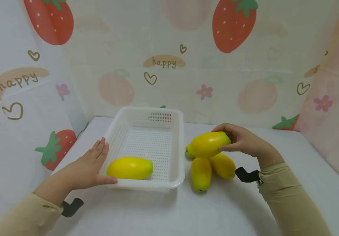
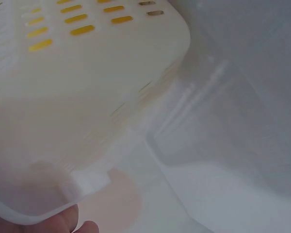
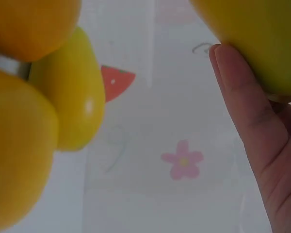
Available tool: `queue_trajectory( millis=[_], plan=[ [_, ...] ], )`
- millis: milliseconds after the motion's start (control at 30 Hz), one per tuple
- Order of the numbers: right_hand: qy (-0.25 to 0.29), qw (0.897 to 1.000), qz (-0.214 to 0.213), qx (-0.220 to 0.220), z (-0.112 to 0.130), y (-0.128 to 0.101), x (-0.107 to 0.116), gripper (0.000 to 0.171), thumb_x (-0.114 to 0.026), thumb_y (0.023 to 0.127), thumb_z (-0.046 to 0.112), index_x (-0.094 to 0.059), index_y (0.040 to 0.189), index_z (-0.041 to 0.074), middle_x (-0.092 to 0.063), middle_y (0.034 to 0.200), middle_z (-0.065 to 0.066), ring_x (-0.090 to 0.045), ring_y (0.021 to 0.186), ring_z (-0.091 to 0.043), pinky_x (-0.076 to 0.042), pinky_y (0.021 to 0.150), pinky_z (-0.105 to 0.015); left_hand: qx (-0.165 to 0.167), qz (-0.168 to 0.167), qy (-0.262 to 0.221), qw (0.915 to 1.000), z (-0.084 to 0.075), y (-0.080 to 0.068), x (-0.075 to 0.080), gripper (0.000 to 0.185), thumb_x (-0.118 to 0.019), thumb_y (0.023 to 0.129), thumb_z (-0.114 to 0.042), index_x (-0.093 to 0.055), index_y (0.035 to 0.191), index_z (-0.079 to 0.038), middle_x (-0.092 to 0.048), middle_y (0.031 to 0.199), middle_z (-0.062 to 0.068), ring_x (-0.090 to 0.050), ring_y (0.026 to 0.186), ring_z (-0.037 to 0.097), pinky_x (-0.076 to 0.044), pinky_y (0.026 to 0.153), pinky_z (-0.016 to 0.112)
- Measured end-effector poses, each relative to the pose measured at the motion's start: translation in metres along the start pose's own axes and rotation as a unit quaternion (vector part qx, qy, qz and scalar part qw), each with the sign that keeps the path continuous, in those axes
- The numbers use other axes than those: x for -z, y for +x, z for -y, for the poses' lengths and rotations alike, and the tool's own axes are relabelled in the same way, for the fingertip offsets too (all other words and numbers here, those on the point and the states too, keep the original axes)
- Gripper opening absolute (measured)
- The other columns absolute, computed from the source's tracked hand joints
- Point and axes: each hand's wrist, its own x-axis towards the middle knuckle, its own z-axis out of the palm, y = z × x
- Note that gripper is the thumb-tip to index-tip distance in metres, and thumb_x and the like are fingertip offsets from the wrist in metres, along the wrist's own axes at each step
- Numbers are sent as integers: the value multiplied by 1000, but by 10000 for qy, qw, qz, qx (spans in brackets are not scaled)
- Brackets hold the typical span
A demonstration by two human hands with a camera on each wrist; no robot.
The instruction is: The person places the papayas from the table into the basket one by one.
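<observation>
My right hand [image 1: 240, 139] grips a yellow papaya [image 1: 208, 144] by its green end, thumb on the near side. Below it, a papaya [image 1: 201, 174] and another papaya [image 1: 224, 166] lie on the table. The green tip of a further papaya [image 1: 189, 151] shows at the left, mostly hidden behind the held one. My left hand [image 1: 88, 168] rests against the white basket [image 1: 179, 147] at its near left corner, fingers straight along the side and thumb over the front rim. Inside the basket, one papaya [image 1: 130, 167] lies near the front wall.
A white cloth covers the table [image 1: 146, 216]. Behind it and along both sides hangs a printed curtain [image 1: 169, 88] with strawberries, hearts and flowers. A black strap piece [image 1: 247, 175] sticks out from the right wrist, and a similar piece [image 1: 72, 207] from the left.
</observation>
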Motion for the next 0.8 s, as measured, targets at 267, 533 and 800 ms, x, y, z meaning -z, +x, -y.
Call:
queue_trajectory(
  millis=[267, 533, 800],
  plan=[
    [-83, 9997, 209, -47, 17, 36, -12, 41, -69, 82, 14, -52, 119, 14, -54, 114, -7, -54, 97, -25, -49, 87, -34, 59, 18, 52, 10000, 0, 0, 0, 124, -41, 67, -83, -6, 142, 9, 6, 150, 24, 3, 137, 40, -13, 105, 58],
    [-376, 9980, 510, -81, 25, 68, -27, 42, -72, 80, 23, -54, 118, 21, -55, 110, -2, -55, 95, -22, -48, 86, -35, 24, -5, 28, 10000, 0, 0, -1, 123, -40, 68, -83, -5, 143, 8, 7, 150, 23, 3, 138, 39, -14, 106, 57],
    [-769, 9921, 981, -105, 34, 91, -46, 45, -73, 77, 32, -53, 118, 25, -56, 111, 4, -55, 95, -19, -46, 88, -36, 33, -19, -18, 10000, 0, 0, -1, 123, -41, 68, -82, -7, 143, 9, 6, 150, 24, 3, 138, 39, -13, 106, 57]
  ],
)
